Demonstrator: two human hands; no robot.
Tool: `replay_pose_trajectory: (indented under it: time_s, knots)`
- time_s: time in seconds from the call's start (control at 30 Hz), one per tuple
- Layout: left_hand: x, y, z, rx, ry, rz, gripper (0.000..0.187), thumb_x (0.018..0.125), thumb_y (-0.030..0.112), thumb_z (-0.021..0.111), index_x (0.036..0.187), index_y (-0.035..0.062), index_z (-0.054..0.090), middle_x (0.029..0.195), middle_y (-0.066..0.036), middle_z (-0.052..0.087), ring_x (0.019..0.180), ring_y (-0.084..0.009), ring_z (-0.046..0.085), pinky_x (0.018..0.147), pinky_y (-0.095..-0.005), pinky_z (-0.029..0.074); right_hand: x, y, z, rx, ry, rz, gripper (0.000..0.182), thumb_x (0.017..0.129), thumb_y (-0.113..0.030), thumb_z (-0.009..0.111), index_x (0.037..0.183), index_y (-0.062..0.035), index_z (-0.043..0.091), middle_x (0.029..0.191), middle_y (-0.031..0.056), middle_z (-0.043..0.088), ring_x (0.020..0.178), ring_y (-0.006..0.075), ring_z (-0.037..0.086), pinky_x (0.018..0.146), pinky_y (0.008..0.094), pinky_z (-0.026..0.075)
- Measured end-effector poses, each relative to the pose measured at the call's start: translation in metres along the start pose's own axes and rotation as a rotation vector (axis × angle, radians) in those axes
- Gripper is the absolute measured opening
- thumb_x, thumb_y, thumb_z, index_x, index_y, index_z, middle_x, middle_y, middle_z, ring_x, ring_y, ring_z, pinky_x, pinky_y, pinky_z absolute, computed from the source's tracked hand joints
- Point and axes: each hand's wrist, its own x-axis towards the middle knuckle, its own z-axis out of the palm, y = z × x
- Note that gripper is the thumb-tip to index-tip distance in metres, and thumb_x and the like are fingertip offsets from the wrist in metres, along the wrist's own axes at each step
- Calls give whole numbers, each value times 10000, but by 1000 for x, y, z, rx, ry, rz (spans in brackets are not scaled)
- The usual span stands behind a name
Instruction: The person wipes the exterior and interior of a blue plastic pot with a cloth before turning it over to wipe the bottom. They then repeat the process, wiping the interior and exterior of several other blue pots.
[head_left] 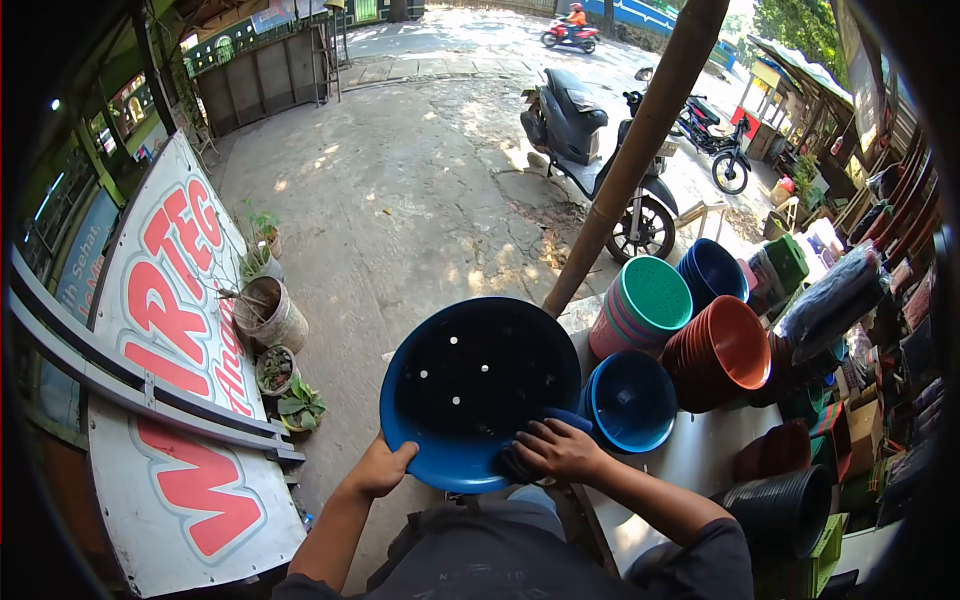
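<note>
A large blue plastic pot [430,449] is tilted in front of me with its mouth toward my face. Several small holes in its dark bottom let light through. My left hand [378,468] grips the rim at the lower left, thumb on the inside. My right hand [556,450] is closed on a dark blue cloth [566,418] and presses it against the pot's right inner wall, near the rim. Part of the cloth is hidden beneath the fingers. Just right of the pot stands a stack of blue pots [632,400].
Stacked green and pink pots [652,294], red-brown pots [738,342] and black pots [780,510] crowd the table [640,520] at right. A bamboo pole [640,150] rises ahead. A sign [180,380] and potted plants [300,405] stand left. A scooter [590,140] is parked beyond.
</note>
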Motion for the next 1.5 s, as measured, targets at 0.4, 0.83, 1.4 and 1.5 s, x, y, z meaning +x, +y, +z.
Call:
replay_pose_trajectory:
  time_s: [0.4,0.83,1.4,1.5]
  knots:
    - [22,-60,85,-390,295,179,356,959,30,514,1306,-9,446,1146,-94,584,991,-174,601,909,-327,499,77,-73,22,34,180,467,284,794,-180,604,1064,-100,646,1033,32,698,995,215,656,854,368,469]
    - [0,-49,42,-69,54,3,398,979,45,475,1357,-59,406,1235,-165,577,1090,-232,611,946,-347,506,5,-60,17,129,-61,340,351,851,-191,574,1193,-126,615,1227,46,658,1146,238,613,960,375,447]
    - [46,-65,78,-194,288,208,339,941,78,528,1261,-31,511,1150,-135,613,1027,-224,618,900,-367,509,76,-73,33,71,223,582,277,803,-161,602,1071,-122,659,1111,18,697,1036,219,646,930,392,423]
    - [32,-52,65,-314,240,21,260,938,32,507,1191,-12,546,1064,-76,636,963,-171,628,862,-316,506,77,-76,31,165,162,596,285,791,-143,610,1070,-102,653,1109,42,694,1032,220,649,921,378,433]
